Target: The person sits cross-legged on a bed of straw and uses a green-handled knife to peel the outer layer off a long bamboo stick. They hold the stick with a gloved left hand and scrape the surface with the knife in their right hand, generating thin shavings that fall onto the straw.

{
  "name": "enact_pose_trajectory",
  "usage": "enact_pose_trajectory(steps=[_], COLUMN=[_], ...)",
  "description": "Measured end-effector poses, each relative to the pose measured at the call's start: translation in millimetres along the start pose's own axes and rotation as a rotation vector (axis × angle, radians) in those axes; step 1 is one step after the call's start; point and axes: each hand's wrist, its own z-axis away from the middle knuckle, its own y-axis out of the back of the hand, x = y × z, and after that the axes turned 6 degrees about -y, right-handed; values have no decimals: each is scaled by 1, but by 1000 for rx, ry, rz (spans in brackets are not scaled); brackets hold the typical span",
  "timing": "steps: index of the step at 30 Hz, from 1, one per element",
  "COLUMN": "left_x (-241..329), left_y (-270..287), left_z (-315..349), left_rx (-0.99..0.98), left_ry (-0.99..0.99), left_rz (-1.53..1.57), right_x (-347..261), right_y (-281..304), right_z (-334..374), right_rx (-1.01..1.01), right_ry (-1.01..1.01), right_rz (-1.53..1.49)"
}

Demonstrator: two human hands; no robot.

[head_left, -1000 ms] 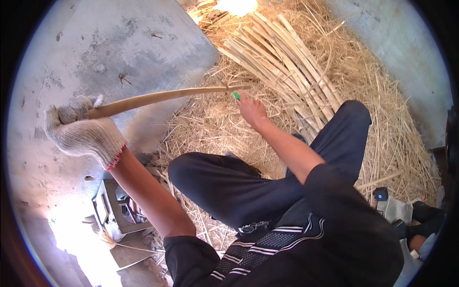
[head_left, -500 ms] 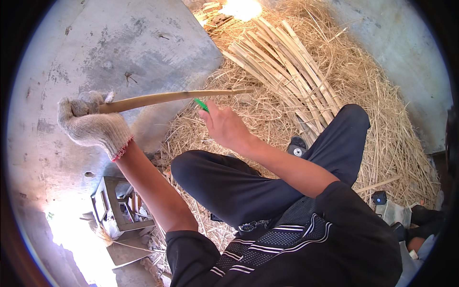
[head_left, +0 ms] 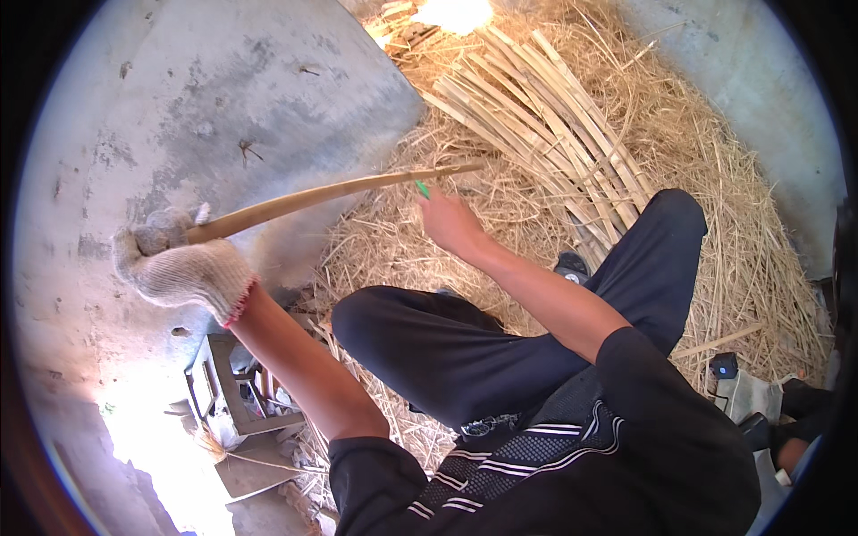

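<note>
My left hand (head_left: pixel 183 266), in a pale knitted glove with a red cuff edge, is closed around the thick end of a long, slightly curved bamboo strip (head_left: pixel 313 198). Out to the right the strip narrows to a thin tip, held up in the air over the straw. My bare right hand (head_left: pixel 454 225) is closed on a small tool with a green part (head_left: pixel 422 188) poking out above the fingers. That green part is just under the strip, close to its thin end; whether it touches cannot be made out. The rest of the tool is hidden in my fist.
Many split bamboo strips (head_left: pixel 559 134) lie bundled on a heap of straw (head_left: pixel 706 241) beyond my bent legs. A grey wall (head_left: pixel 197 98) stands at the left, beside a small wooden stool-like frame (head_left: pixel 217 384). A small black box (head_left: pixel 724 364) sits at lower right.
My right hand with the green tool has slid rightward along the strip toward its thin tip. My left hand has dropped slightly, tilting the strip's thick end lower.
</note>
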Motion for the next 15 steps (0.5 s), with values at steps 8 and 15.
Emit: enact_pose_trajectory(steps=[8,15], left_x=[-4,9], left_y=[-8,-17], left_z=[-2,9], left_rx=[16,69], left_ry=[-8,-9], left_rz=[-8,5], right_x=[75,100], right_y=[-12,-7], right_z=[-22,-38], right_rx=[138,61], right_ry=[-37,-32], right_rz=[224,419])
